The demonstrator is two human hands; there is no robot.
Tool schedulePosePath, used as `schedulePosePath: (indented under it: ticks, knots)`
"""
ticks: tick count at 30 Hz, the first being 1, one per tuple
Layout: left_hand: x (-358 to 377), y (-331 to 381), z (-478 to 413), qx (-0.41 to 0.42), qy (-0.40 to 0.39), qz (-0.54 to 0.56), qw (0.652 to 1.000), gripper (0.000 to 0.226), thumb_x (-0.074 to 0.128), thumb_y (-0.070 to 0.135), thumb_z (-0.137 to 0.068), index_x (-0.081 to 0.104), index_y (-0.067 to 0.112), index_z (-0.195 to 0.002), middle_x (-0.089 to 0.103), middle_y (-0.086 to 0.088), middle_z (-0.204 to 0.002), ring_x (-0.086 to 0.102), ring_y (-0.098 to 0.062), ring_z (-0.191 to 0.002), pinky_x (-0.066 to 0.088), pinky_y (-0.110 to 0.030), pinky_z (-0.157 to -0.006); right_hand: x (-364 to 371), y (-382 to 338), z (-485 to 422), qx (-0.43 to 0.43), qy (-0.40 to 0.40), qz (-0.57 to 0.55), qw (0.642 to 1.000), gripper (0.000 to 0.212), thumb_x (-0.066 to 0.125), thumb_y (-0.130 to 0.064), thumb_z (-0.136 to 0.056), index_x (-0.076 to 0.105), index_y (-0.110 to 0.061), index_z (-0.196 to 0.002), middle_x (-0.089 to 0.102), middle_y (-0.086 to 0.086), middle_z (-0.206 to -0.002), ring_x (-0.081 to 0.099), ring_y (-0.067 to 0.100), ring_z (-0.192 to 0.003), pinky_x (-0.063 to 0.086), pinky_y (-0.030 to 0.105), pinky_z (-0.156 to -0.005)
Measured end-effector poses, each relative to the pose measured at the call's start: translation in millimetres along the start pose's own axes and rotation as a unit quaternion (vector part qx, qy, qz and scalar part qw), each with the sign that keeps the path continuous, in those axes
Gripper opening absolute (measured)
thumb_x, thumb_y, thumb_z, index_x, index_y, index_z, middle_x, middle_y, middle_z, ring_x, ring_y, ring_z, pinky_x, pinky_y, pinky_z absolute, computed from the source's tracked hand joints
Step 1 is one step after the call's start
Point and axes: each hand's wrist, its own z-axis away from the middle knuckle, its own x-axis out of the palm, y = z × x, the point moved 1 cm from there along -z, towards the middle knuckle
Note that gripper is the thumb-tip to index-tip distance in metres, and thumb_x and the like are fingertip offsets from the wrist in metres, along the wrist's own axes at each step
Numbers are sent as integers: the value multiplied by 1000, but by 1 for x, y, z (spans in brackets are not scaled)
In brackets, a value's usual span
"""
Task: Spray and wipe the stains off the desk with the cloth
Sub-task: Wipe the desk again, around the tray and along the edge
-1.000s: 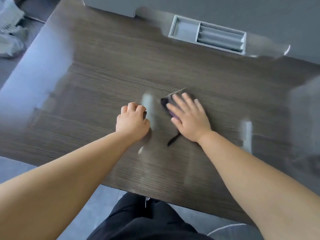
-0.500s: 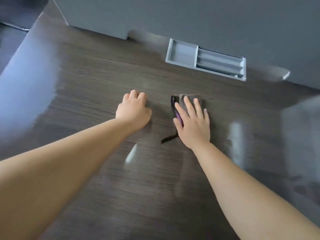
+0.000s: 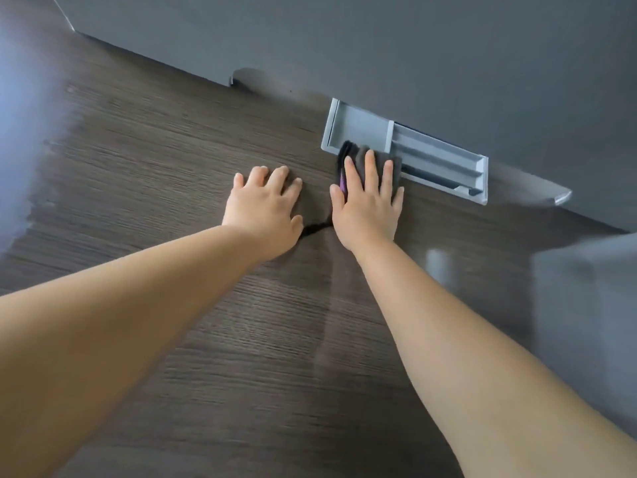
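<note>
My right hand lies flat with fingers spread on a dark grey cloth, pressing it onto the dark wood-grain desk. The cloth has a purple patch by my thumb and a black strip trailing out toward my left wrist. Its far edge overlaps the front rim of the grey tray. My left hand rests palm down on the bare desk just left of the cloth, fingers slightly apart, holding nothing. No spray bottle is in view.
A grey recessed tray with long slots sits in the desk against the grey back panel. Pale window glare covers the desk's left side and right corner.
Both hands have slid away from me across the desk. My right hand has pushed the cloth up to the grey tray. The left hand's fingers have uncurled and flattened.
</note>
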Motion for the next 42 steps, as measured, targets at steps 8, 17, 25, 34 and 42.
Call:
schedulePosePath:
  ticks: [8, 17, 25, 34, 42]
  knots:
    - [-11, 6, -10, -8, -15, -9, 1000, 47, 38, 47, -93, 40, 16, -128, 33, -7, -133, 28, -32, -121, 36, -51, -99, -12, -19, -56, 15, -12, 4, 1000, 54, 18, -49, -100, 15, -33, -151, 3, -3, -161, -5, 24, -147, -2, 56, -116]
    - [-17, 19, -18, -58, -61, 17, 996, 47, 41, 38, -91, 36, 17, -133, 30, -8, -134, 26, -34, -124, 28, -58, -103, -15, -22, -59, 29, -50, -3, 998, 56, 19, -53, -99, 9, -36, -152, -4, -7, -161, -9, 22, -147, -5, 53, -116]
    - [-12, 17, -77, 35, -41, 73, 996, 76, 39, 35, -91, -3, 17, -151, -2, 3, -159, -7, -28, -145, -1, -41, -119, -24, -21, -93, 51, -75, -15, 996, 52, 14, -51, -101, 6, -40, -151, -5, -11, -160, -9, 19, -147, -2, 52, -117]
    - [-16, 12, -76, 41, -30, 73, 996, 69, 36, 42, -91, 10, 19, -151, 7, 6, -158, 2, -25, -145, 4, -37, -117, -17, -15, -78, 44, -52, -14, 998, 50, 16, -49, -101, 12, -41, -150, -3, -10, -161, -7, 16, -147, -1, 49, -117]
    - [-14, 12, -77, 42, -37, 65, 996, 75, 34, 48, -89, 2, 20, -151, 0, 6, -159, -4, -25, -146, 0, -39, -119, -16, -16, -71, 45, -51, -16, 998, 50, 16, -49, -102, 12, -40, -150, -2, -10, -161, -5, 16, -147, 1, 48, -117]
